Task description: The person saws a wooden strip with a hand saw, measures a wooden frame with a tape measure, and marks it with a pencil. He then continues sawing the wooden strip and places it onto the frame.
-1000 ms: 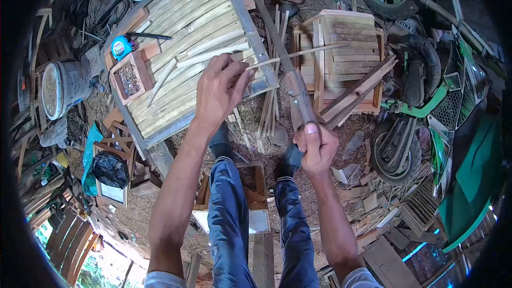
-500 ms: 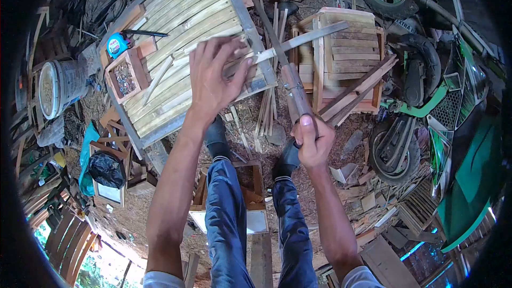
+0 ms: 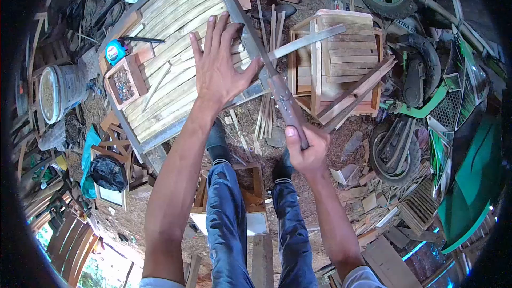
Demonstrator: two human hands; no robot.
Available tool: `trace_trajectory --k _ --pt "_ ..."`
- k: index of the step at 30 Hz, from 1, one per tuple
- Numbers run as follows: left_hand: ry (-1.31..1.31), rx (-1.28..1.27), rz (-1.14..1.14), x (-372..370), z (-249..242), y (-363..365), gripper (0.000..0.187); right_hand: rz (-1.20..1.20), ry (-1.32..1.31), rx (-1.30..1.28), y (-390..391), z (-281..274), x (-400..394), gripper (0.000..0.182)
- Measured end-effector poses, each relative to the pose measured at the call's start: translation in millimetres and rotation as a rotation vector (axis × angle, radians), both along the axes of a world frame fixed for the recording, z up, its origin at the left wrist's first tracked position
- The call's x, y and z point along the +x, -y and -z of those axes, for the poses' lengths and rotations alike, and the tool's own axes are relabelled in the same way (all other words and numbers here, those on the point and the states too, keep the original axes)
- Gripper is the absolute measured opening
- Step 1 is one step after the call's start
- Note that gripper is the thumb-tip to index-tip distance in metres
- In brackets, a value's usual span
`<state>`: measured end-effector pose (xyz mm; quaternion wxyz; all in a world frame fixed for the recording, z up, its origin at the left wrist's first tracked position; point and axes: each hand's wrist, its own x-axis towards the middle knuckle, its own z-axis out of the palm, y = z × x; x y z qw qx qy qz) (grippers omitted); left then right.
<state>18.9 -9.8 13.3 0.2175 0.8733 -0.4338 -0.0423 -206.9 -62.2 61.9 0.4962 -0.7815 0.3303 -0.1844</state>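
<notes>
My left hand (image 3: 218,72) lies with its fingers spread on the slatted wooden tabletop (image 3: 176,8), near its metal-edged side. Its thumb reaches toward a thin wooden strip (image 3: 312,40) that juts past that edge to the right; the strip's inner end is partly hidden by the hand and blade. My right hand (image 3: 309,149) is closed around the handle of a long, dark-bladed tool, which looks like a handsaw (image 3: 281,90) seen edge-on. Its blade crosses the strip close to the table edge, and I cannot make out teeth.
On the tabletop are a blue tape measure (image 3: 115,52), a black pen (image 3: 143,39) and a small box of nails or screws (image 3: 125,82). Slatted wooden furniture (image 3: 349,53) stands right, beside a green motorcycle (image 3: 426,101). Wood scraps litter the floor around my feet.
My left hand has come down flat with fingers stretched, from a raised, curled pose. My right hand has shifted the saw slightly left and down, its blade now running along the table edge.
</notes>
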Motion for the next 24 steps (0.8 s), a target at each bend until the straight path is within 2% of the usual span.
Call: trace_trajectory --k 10,14,15,18,21,24 --pt "-0.026 0.020 -0.006 -2.0 -4.5 -0.3 0.079 -0.038 -0.155 0.053 -8.8 -28.4 -40.1 0.029" --pt "-0.018 0.022 0.005 -2.2 -4.1 0.0 0.079 0.028 -0.109 0.111 4.4 -28.6 -4.9 0.043" --pt "-0.015 0.022 0.005 -1.6 -3.6 0.0 0.079 0.066 -0.198 0.185 3.8 -27.4 -1.3 0.033" --pt "-0.025 0.028 0.002 -1.4 -5.7 0.6 0.079 0.076 -0.168 0.222 -12.4 -34.3 -17.2 0.040" --pt "-0.033 0.017 0.000 -1.8 -6.0 0.3 0.079 0.004 -0.247 0.173 -21.8 -40.1 -51.3 0.032" --pt "-0.041 0.029 -0.009 -0.1 -5.2 1.8 0.080 0.055 -0.211 0.152 -14.8 -35.8 -46.8 0.033"
